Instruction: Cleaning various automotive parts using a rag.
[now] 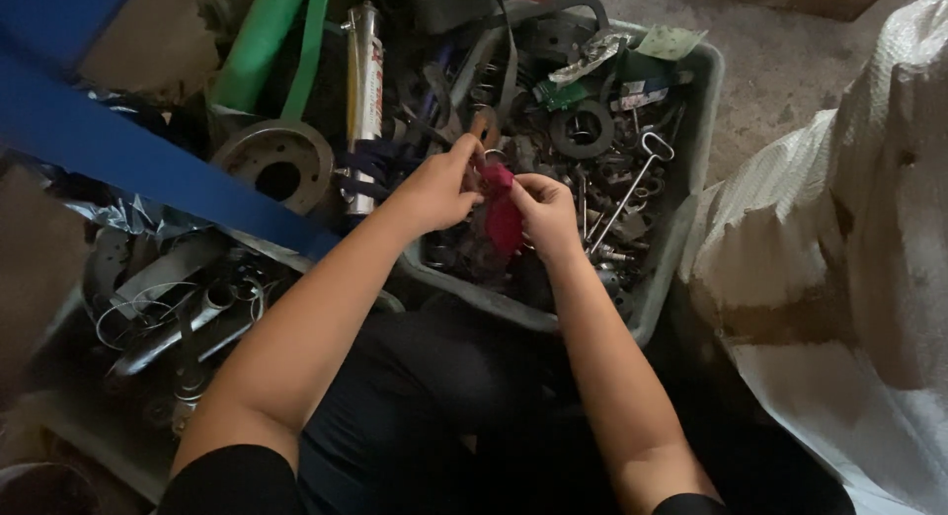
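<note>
The red rag (504, 217) looks like soft, matt cloth. The grey tub (691, 169) is dull plastic, filled with dark, greasy metal parts (602, 179). The white sack (859, 209) shows a coarse woven weave.

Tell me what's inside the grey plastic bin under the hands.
The grey bin holds a jumble of dark metal parts: a ring, a long looped rod, and bolts. The left hand, right hand and red cloth cover what lies beneath.

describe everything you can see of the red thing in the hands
The red piece looks like soft, crumpled cloth or plastic, dark pinkish red, hanging downward between both hands above the grey bin of metal parts. The left hand pinches its top; the right hand grips its side. Its exact kind cannot be told.
</note>
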